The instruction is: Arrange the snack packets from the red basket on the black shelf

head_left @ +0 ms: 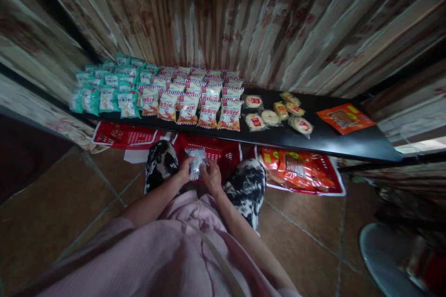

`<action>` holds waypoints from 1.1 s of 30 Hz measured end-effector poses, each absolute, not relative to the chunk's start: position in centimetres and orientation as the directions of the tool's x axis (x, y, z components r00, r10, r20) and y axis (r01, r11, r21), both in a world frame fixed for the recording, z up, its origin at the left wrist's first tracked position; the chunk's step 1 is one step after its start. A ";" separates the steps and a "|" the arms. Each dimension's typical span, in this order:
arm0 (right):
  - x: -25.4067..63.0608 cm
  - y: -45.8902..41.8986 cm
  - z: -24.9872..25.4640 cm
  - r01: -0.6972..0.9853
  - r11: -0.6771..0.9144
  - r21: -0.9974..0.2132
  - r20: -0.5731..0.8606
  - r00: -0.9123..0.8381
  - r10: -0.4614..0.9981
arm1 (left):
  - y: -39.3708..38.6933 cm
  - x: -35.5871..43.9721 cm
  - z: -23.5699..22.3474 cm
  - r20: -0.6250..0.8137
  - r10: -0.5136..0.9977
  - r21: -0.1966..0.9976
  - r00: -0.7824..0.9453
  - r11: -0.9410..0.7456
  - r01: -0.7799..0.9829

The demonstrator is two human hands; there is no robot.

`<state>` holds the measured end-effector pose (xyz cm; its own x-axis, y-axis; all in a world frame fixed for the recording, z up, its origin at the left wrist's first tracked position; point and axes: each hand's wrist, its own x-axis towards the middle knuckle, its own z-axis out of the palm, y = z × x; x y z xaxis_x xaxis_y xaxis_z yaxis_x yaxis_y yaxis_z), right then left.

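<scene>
Between my knees, my left hand (186,168) and my right hand (212,175) grip a small snack bag (196,158) from its two sides. The side of the bag facing me looks pale silver, and its lower edge is striped. Just beyond it is a red plastic basket (223,148), partly under the shelf. Above, on the black shelf (278,138), stand rows of white and orange snack bags (188,109) with striped edges. To their left are stacked teal snack bags (109,97).
Wrapped round cakes (256,122) and small yellow packets (280,110) lie right of the bags. A flat orange packet (346,118) is near the shelf's right end. Below it, a red basket holds orange packets (296,167). Another red basket (123,135) is lower left. A patterned curtain (223,18) hangs behind.
</scene>
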<state>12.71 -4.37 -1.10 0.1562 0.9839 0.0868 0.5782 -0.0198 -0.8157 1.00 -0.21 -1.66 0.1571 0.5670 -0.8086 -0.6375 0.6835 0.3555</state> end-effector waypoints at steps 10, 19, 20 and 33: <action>12.1 -5.1 -0.7 0.697 0.026 -0.717 0.109 0.075 0.991 | 0.0 1.3 -0.8 -0.784 0.608 0.415 0.123 0.661 -0.625; 12.4 -5.3 -1.1 0.696 0.056 -0.716 0.162 0.087 0.983 | -0.1 1.2 -0.4 -0.776 0.608 0.409 0.170 0.690 -0.597; 12.4 -5.3 -1.1 0.700 0.061 -0.711 0.166 0.083 0.983 | 0.0 1.2 -0.4 -0.773 0.610 0.411 0.173 0.690 -0.595; 12.2 -5.4 -1.7 0.740 0.008 -0.673 0.125 0.103 0.987 | -0.2 1.9 -0.6 -0.656 0.748 0.560 0.095 0.568 -0.603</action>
<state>12.18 -5.40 -1.69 0.1026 0.9869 0.1247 0.7398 0.0081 -0.6728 1.91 -0.19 -0.59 0.0952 0.7484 -0.6564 -0.6026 0.5682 0.5604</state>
